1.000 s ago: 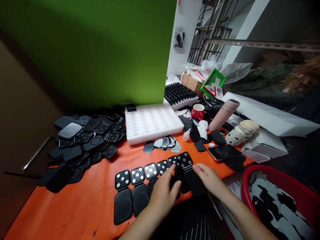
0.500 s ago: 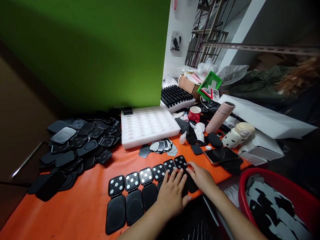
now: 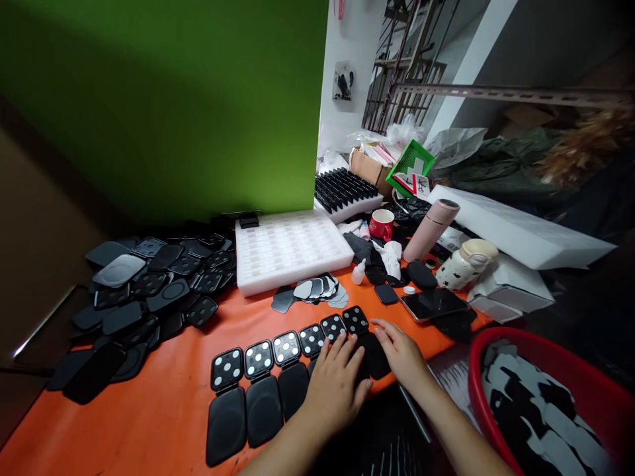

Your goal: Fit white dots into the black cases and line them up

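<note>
A row of several opened black hinged cases (image 3: 226, 426) lies on the orange tabletop. Their upper halves carry round white or silvery dots, and the lower halves are plain black. My left hand (image 3: 331, 383) rests flat over the lower halves in the middle of the row, fingers stretched forward and slightly apart, hiding parts of them. At the right end, my right hand (image 3: 401, 354) lies beside the last case (image 3: 356, 320), its fingers extended towards that case's right edge. Nothing is visibly held in either hand. Beyond the row sits a fanned pile of thin grey and silvery plates (image 3: 322, 289).
A heap of black cases (image 3: 163, 287) covers the left. A white foam tray (image 3: 292, 254) stands behind the row. To the right are a small bottle (image 3: 358, 272), a phone (image 3: 434, 304), a pink flask (image 3: 430, 231), a red mug (image 3: 381, 225) and a red basin (image 3: 479, 390).
The whole view has shifted slightly, so things appear a little further left. My left hand has slid slightly; my right hand stays by the last case.
</note>
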Demonstrator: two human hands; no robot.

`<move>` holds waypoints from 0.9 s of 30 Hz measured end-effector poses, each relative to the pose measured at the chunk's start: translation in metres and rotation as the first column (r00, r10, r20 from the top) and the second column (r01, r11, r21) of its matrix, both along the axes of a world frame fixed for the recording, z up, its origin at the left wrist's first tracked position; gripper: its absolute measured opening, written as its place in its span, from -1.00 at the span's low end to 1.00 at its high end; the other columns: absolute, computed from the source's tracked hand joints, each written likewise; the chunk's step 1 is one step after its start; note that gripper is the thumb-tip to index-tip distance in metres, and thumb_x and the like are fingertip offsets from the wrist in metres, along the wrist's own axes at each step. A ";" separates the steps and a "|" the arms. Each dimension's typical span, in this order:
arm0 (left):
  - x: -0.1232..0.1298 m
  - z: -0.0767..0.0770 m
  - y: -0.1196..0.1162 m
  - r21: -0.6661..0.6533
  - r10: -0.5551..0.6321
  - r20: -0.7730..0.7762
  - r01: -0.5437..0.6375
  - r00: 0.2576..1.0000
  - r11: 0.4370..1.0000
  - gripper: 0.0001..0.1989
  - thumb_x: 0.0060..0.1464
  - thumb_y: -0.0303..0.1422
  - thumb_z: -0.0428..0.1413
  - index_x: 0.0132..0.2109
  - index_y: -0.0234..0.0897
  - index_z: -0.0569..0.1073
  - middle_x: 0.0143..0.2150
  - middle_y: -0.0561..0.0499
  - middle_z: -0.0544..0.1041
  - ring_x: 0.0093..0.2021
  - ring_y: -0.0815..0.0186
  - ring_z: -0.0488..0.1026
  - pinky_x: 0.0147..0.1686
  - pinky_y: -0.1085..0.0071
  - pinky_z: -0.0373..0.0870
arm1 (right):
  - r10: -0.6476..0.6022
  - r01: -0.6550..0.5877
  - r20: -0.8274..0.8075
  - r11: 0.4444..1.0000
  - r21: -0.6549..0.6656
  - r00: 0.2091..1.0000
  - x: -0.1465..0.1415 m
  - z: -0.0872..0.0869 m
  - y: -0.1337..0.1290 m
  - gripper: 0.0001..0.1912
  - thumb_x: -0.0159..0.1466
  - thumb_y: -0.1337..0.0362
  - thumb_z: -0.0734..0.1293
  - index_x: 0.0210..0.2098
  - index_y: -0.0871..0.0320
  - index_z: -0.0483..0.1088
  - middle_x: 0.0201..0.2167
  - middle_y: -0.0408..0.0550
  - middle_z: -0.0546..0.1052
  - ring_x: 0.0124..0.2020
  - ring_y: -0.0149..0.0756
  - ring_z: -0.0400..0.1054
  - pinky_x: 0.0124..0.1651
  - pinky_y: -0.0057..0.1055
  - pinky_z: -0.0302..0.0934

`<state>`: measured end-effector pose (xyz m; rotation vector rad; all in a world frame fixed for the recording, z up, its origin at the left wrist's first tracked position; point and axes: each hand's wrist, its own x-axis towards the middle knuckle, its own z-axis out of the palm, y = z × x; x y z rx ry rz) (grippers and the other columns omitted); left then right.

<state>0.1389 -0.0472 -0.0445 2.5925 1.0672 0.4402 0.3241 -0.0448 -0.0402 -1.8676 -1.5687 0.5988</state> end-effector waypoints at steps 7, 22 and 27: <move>0.012 -0.002 -0.002 0.005 -0.164 -0.038 0.164 0.986 0.986 -0.39 0.14 -0.03 -0.18 0.23 -0.28 0.10 0.25 -0.06 0.14 0.24 0.11 0.00 0.18 0.09 -0.12 | 0.335 -0.312 0.512 0.941 -0.134 0.791 0.001 0.002 0.032 -0.63 0.30 0.24 0.08 0.06 -0.13 0.27 -0.39 -0.06 0.39 -0.31 -0.26 0.30 -0.23 -0.38 0.14; 0.014 -0.007 -0.003 -0.049 -0.188 -0.071 0.185 0.980 0.982 -0.33 0.11 -0.02 -0.13 0.25 -0.34 0.03 0.29 -0.11 0.02 0.27 0.11 -0.08 0.20 0.13 -0.14 | 0.260 -0.245 0.167 0.964 -0.103 0.951 0.000 -0.010 0.042 -0.60 0.22 0.29 0.14 0.05 0.02 0.29 -0.21 0.00 0.45 -0.19 -0.23 0.34 -0.13 -0.34 0.17; 0.003 0.005 -0.002 -0.047 -0.169 0.032 0.170 0.985 0.984 -0.41 0.10 -0.14 -0.04 0.24 -0.19 0.06 0.29 -0.01 0.04 0.26 0.13 -0.03 0.17 0.08 -0.02 | -0.003 0.005 -0.151 1.000 0.014 0.988 0.006 -0.004 0.026 -0.62 0.25 0.16 0.10 -0.04 0.18 0.30 -0.19 0.06 0.47 -0.19 -0.21 0.37 -0.11 -0.27 0.21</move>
